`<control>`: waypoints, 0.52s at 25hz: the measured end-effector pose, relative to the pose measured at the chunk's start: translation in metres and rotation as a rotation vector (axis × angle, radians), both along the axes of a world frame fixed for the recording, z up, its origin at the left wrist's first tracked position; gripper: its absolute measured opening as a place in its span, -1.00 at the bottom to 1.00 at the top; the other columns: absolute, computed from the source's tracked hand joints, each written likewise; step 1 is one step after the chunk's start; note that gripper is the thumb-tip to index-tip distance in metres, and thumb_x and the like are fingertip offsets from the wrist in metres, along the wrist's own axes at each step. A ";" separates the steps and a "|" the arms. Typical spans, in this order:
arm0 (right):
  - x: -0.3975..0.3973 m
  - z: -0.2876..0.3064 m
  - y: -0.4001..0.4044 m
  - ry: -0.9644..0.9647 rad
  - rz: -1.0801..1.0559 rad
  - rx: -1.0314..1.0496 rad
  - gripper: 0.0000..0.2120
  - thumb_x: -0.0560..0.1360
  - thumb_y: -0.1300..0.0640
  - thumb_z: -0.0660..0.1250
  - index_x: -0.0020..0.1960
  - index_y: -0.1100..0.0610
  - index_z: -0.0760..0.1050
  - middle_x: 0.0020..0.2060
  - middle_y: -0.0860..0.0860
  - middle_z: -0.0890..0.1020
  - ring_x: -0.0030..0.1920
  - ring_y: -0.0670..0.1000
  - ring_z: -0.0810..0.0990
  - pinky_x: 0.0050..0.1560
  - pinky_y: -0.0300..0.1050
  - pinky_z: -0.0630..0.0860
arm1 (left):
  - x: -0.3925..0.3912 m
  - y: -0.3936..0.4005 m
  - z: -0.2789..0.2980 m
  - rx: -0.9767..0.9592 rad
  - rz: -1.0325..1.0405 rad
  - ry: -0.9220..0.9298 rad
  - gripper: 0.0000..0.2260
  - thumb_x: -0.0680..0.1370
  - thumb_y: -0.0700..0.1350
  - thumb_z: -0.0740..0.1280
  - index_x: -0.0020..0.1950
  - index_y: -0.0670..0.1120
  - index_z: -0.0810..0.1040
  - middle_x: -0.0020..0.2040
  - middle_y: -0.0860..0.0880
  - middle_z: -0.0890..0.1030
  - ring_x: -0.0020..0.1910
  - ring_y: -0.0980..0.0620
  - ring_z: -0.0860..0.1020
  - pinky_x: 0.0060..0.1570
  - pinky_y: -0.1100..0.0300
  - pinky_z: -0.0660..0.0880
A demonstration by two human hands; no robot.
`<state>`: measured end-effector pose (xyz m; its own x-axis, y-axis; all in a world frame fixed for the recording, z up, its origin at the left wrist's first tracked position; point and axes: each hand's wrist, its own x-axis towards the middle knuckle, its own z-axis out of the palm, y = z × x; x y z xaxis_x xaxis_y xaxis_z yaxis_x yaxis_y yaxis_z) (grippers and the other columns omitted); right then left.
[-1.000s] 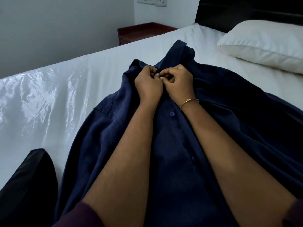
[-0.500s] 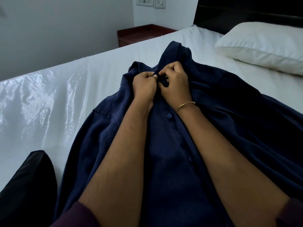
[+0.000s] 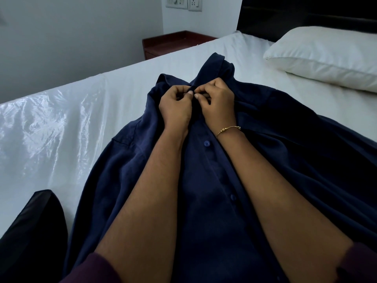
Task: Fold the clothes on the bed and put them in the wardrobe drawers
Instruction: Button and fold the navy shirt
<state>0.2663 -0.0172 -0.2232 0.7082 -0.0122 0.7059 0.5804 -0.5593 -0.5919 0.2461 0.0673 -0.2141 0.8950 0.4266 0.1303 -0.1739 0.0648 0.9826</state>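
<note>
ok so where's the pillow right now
In the head view the white pillow lies at the upper right on the bed, against the dark headboard, beyond the navy shirt.

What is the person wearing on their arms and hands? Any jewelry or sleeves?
Both forearms are bare, with dark maroon sleeves pushed up near the elbows: the left sleeve and the right sleeve show only at the bottom edge of the picture. The right wrist wears a thin gold bracelet with a small bead on it. The left hand and right hand have no gloves, and I can see no rings.
</note>
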 end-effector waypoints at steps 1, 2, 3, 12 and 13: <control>0.000 0.000 0.000 -0.006 0.001 0.004 -0.92 0.41 0.36 0.36 -0.13 0.36 0.60 -0.15 0.24 0.55 -0.17 0.11 0.58 -0.14 -0.13 0.55 | -0.001 0.000 0.000 0.004 0.002 -0.031 -0.79 0.51 -0.32 0.32 -0.22 -0.02 0.51 -0.22 -0.02 0.58 -0.14 0.04 0.57 -0.05 0.19 0.55; 0.001 0.001 -0.001 -0.012 0.004 0.007 -0.92 0.41 0.35 0.36 -0.14 0.35 0.61 -0.16 0.23 0.55 -0.18 0.09 0.57 -0.16 -0.15 0.54 | -0.002 0.000 0.000 0.022 0.003 -0.064 -0.78 0.51 -0.33 0.32 -0.21 -0.02 0.49 -0.23 0.00 0.57 -0.17 0.07 0.56 -0.07 0.23 0.54; 0.001 0.001 -0.001 -0.010 0.008 0.007 -0.92 0.41 0.33 0.37 -0.14 0.34 0.60 -0.17 0.21 0.54 -0.20 0.06 0.55 -0.17 -0.18 0.52 | -0.003 0.000 0.000 0.043 0.005 -0.096 -0.77 0.50 -0.34 0.32 -0.18 0.00 0.46 -0.25 0.02 0.54 -0.21 0.11 0.53 -0.12 0.30 0.52; 0.001 0.009 -0.007 0.234 0.157 0.113 -0.93 0.55 0.32 0.18 -0.06 0.20 0.42 -0.21 -0.08 0.28 -0.25 -0.19 0.31 -0.14 -0.51 0.31 | -0.004 0.000 0.002 0.052 -0.152 -0.217 -0.67 0.52 -0.42 0.22 -0.09 0.02 0.25 -0.22 -0.03 0.47 -0.23 0.10 0.47 -0.20 0.34 0.45; 0.000 0.009 -0.004 0.228 0.154 0.125 -0.92 0.56 0.33 0.16 -0.06 0.19 0.37 -0.18 -0.04 0.30 -0.24 -0.19 0.31 -0.13 -0.51 0.31 | -0.004 0.000 0.002 0.036 -0.169 -0.223 -0.67 0.53 -0.43 0.20 -0.09 0.01 0.25 -0.23 -0.03 0.46 -0.24 0.11 0.46 -0.21 0.35 0.45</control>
